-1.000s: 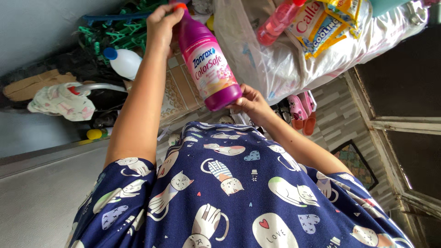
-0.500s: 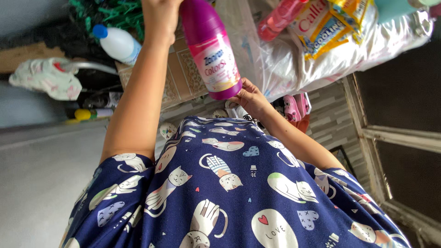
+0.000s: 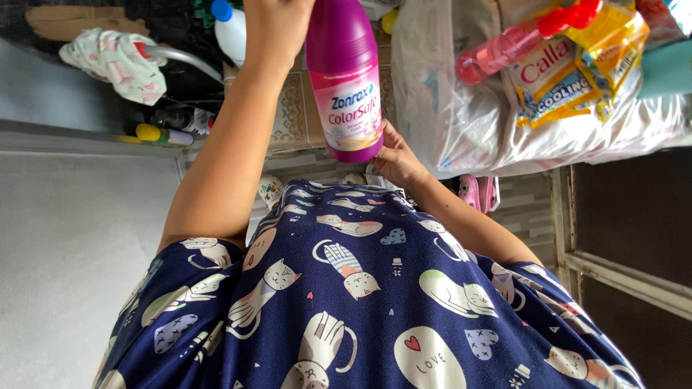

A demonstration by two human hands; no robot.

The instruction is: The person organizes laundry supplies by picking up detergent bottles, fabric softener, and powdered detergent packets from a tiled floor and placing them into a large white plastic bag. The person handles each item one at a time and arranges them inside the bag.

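right hand (image 3: 395,160) cups the base of the purple bottle (image 3: 344,79), fingers curled against it. left hand (image 3: 277,25) wraps the bottle's upper part, fingers closed. beyond, a clear plastic bag (image 3: 461,122) holds yellow packets (image 3: 569,68).

A tiled floor (image 3: 292,119) with patterned brown tiles carries the things. On it, at the far left, stand a white bottle with a blue cap (image 3: 231,32) and a crumpled pale cloth (image 3: 115,61). A small yellow-capped bottle (image 3: 162,135) lies nearer. A bulging clear plastic bag (image 3: 461,122) sits at the right.
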